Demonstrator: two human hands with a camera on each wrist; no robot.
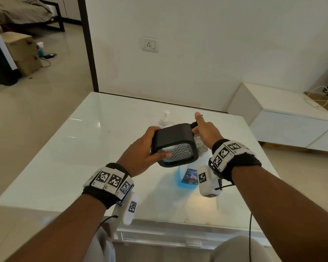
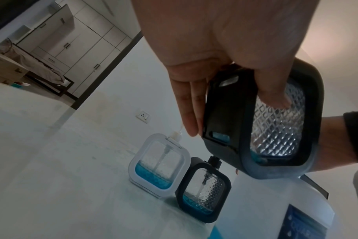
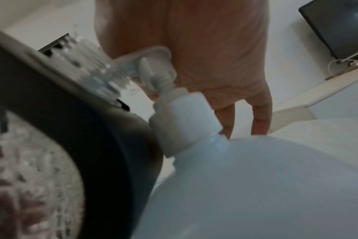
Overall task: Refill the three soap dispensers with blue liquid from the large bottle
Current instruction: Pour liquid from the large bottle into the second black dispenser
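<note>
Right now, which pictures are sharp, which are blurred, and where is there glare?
Head view: sharp, with window glare on the glossy table. Left wrist view: fairly sharp but dim, tilted, the black dispenser clear. Right wrist view: blurred and dim, the large bottle out of focus.

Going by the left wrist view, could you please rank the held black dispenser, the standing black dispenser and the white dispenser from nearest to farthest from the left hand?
1. Held black dispenser, gripped in the left hand.
2. Standing black dispenser, on the table below.
3. White dispenser, beside it, farther out.

The held black dispenser (image 1: 175, 145) hides the large bottle's (image 1: 187, 176) pump top.
</note>
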